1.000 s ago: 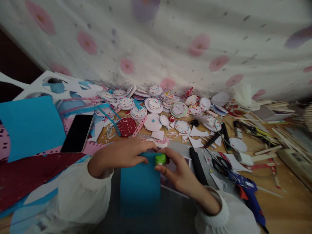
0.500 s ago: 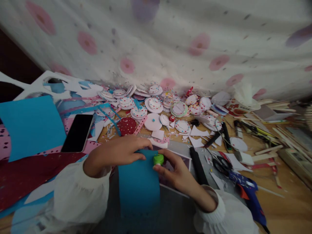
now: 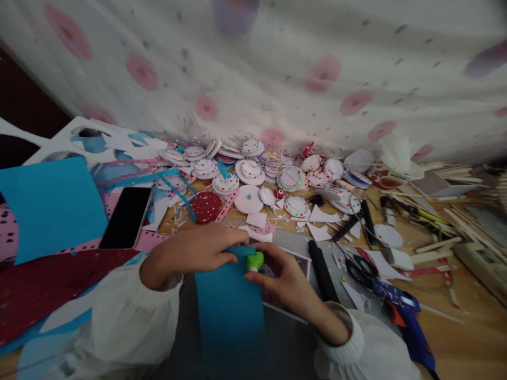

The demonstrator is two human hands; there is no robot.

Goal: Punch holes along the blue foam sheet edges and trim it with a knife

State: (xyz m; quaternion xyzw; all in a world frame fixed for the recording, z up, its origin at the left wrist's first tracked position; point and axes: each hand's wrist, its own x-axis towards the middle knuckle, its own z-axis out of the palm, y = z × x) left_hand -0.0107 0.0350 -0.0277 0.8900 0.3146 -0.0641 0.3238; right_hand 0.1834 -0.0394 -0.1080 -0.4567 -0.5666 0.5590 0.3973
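A blue paper strip (image 3: 232,311) hangs down in front of me, its upper edge between my hands. My left hand (image 3: 198,245) is closed on that edge, thumb on the near side. Between thumb and fingers, my right hand (image 3: 283,274) grips a small green craft punch (image 3: 254,260) with a white part at its lower side. The punch sits at the strip's top right edge. Its jaw is hidden by the paper and fingers. Beneath lies a framed picture or print (image 3: 303,264), mostly covered.
A phone (image 3: 127,217) and a blue sheet (image 3: 53,206) lie to the left. Decorated paper discs (image 3: 250,170) crowd the back. On the right are a black rod (image 3: 322,272), scissors (image 3: 360,269), a blue glue gun (image 3: 412,322), wooden sticks (image 3: 438,244) and paper scraps.
The punch and my right fingers have shifted slightly left along the strip's edge. The strip's lower part has swung a little to the right. My left hand keeps its hold.
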